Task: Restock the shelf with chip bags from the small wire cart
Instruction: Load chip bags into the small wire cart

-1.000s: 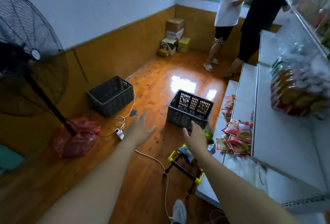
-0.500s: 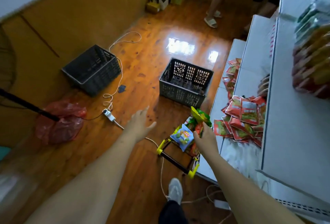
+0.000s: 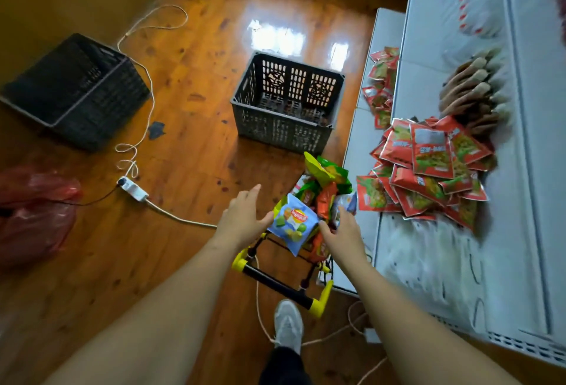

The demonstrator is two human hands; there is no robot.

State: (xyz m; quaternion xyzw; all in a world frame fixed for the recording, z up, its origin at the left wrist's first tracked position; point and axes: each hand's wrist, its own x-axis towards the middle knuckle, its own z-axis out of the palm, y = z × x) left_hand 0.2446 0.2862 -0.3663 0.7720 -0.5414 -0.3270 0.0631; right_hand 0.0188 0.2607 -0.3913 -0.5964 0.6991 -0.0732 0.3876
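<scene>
Reaching into wire cart [image 3: 277,274]: our left hand [image 3: 242,219] open beside blue chip bag [image 3: 292,222]; right hand [image 3: 340,236] grips it.

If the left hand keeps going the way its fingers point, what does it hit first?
Probably the blue chip bag atop the small wire cart: the left hand is open beside its left edge, possibly touching it already; depth is unclear.

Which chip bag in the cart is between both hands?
The light blue chip bag, nearest the cart's handle; left hand and right hand flank it, unlike the green and orange bags behind.
</scene>
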